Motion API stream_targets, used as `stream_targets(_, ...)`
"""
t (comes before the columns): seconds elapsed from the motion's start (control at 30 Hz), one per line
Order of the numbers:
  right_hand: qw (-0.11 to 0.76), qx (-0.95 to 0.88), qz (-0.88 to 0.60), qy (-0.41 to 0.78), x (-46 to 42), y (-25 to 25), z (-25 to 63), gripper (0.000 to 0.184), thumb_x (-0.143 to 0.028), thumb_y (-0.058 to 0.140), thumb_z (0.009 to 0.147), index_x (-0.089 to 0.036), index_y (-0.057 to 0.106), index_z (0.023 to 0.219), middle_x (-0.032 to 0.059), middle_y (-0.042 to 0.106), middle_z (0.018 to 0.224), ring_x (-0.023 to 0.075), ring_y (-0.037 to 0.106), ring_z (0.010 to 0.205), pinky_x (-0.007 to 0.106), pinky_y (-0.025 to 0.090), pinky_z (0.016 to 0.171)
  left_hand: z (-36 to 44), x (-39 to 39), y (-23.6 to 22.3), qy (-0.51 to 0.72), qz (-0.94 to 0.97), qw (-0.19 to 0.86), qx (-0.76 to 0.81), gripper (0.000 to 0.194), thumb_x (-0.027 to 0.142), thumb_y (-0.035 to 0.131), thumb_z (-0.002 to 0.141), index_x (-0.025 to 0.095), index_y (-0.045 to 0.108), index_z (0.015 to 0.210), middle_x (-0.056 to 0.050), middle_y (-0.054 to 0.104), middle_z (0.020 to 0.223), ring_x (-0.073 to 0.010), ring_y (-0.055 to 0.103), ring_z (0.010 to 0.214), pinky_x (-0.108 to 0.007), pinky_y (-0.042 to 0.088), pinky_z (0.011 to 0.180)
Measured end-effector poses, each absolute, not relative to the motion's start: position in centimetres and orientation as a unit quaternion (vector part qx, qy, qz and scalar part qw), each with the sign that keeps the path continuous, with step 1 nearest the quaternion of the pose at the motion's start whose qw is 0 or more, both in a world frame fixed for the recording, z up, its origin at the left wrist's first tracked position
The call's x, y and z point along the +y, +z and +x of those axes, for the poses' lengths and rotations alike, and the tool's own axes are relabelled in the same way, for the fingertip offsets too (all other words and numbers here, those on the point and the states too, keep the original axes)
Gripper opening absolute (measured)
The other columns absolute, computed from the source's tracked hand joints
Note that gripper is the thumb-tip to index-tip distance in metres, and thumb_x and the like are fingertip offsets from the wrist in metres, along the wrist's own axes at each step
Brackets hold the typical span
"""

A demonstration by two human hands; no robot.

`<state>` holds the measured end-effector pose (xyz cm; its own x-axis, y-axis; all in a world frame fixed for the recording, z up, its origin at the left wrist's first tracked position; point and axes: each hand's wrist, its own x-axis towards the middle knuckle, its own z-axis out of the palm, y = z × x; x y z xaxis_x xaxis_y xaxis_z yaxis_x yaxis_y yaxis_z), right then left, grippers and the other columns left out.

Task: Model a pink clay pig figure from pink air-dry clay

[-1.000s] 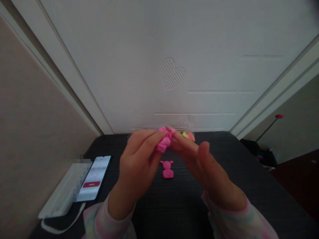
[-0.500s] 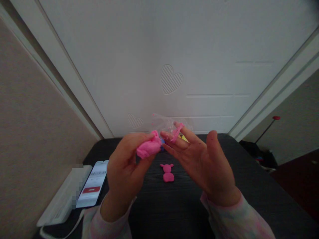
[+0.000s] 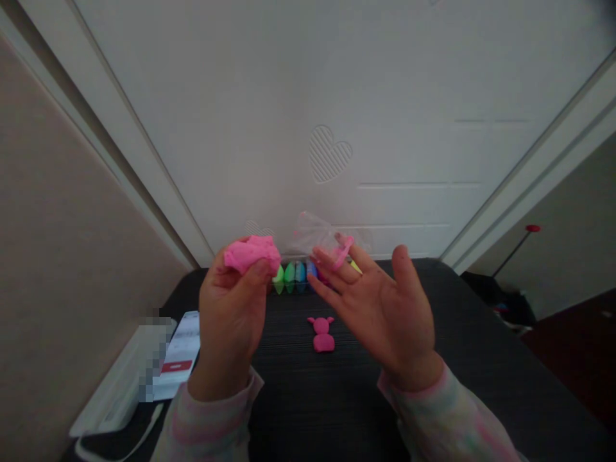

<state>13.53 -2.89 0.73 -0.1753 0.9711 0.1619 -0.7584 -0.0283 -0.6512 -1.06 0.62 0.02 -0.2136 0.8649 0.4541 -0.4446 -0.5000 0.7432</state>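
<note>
Cable (image 3: 120,457) is seen at seven o'clock on the dark desk (image 3: 337,404), with a lit phone (image 3: 181,350) at eight. At ten, a pink lump (image 3: 253,253) is held by the left hand (image 3: 233,314), its thumb and fingers clamped on it. At two, the right hand (image 3: 389,314) is held open, fingers slightly apart, a pink strip (image 3: 344,252) draped across them. Between and below the hands, a small pink eared figure (image 3: 323,343) is laid on the desk. At twelve, coloured packs (image 3: 289,276) are lined up before a white panel (image 3: 269,128) marked with hearts.
</note>
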Motion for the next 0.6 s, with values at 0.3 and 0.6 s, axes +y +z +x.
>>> stream_targets(0.3,0.63,-0.419,-0.231,0.612,-2.9,-0.2,13.3,0.031,-0.045,0.044,0.082,-0.025,0.059,0.1,0.0009,0.07,0.088,0.017,0.06,0.097,0.039,0.034,0.098,-2.4,0.2,0.4,0.659,0.472,0.515,0.279,0.021,0.016,0.068,0.062,0.018,0.062,0.082,-0.002,0.064,0.089,-0.014,0.059,0.081,-0.024,0.048,0.07)
stream_targets(0.6,0.614,-0.475,-0.269,0.57,-2.7,-0.9,13.3,0.029,-0.038,0.043,0.084,-0.025,0.058,0.106,0.0006,0.07,0.092,0.0175,0.059,0.098,0.037,0.034,0.097,-2.3,0.2,0.0,0.602,0.481,0.562,0.3,0.026,0.016,0.066,0.066,0.021,0.056,0.089,0.001,0.064,0.076,-0.0108,0.06,0.069,-0.021,0.046,0.065)
